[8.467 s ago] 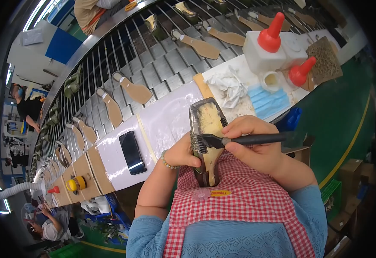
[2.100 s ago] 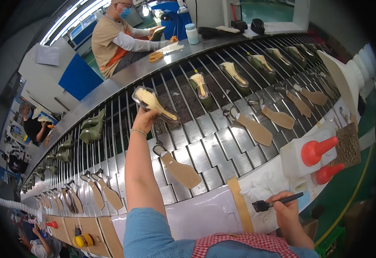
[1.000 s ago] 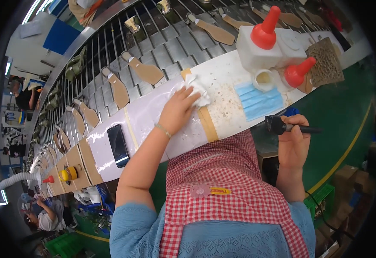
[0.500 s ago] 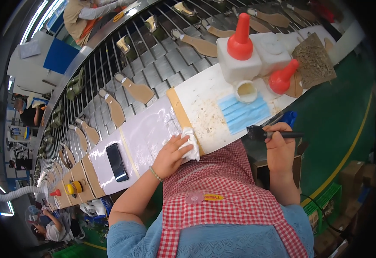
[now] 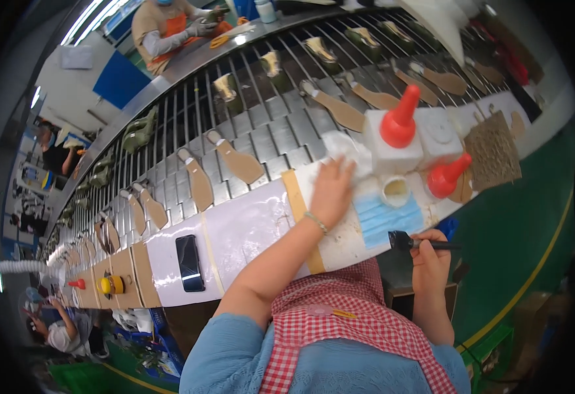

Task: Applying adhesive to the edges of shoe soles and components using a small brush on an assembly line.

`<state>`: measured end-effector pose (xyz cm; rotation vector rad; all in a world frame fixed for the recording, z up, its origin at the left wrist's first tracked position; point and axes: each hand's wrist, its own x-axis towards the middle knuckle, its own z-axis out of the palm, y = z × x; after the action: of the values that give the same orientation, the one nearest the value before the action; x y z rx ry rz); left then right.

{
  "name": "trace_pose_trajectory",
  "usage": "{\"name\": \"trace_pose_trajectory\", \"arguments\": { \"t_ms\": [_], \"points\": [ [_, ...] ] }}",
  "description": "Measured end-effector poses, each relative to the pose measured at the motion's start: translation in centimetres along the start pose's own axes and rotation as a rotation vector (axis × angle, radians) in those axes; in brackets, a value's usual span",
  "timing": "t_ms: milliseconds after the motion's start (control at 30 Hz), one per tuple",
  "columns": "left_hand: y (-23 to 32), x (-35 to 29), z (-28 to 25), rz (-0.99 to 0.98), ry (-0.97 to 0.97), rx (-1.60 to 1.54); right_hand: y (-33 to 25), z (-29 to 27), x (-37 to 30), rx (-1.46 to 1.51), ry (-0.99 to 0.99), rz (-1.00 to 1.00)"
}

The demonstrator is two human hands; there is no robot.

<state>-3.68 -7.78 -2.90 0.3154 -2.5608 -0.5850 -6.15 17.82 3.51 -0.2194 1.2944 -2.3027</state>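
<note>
A metal conveyor point(image 5: 277, 134) of bars and slats curves across a workshop, tan insoles point(image 5: 238, 157) lying along its near side and a narrow, pale work board point(image 5: 248, 217) set before it. The person's left hand point(image 5: 333, 190) reaches across the board, fingers blurred, to a crumpled white tissue point(image 5: 348, 146) just past the fingertips; whether they pinch it or only press on it cannot be told. The tissue lies just left of a white bottle point(image 5: 392, 154) with a red nozzle, and contact between those two is unclear. The right hand point(image 5: 430, 262), near the board's front edge, is closed around the handle of a black brush point(image 5: 403, 241), whose head points left, close to a blue face mask point(image 5: 379, 220). The fingers hide part of the handle, and the bristles are too dark to make out. A co-worker point(image 5: 169, 33) across the conveyor is cut off by the upper edge.
</note>
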Motion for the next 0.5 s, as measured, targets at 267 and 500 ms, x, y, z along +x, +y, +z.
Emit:
{"name": "trace_pose_trajectory", "arguments": {
  "t_ms": [267,500],
  "points": [
    [-1.7,-0.5,-8.3,0.051,0.016,-0.211,1.0,2.1,1.1,0.000,-0.086,0.054],
    [-13.1,-3.7,-19.8,-0.178,0.156,0.056,2.6,5.8,2.9,-0.030,-0.168,0.102]
  ]
}}
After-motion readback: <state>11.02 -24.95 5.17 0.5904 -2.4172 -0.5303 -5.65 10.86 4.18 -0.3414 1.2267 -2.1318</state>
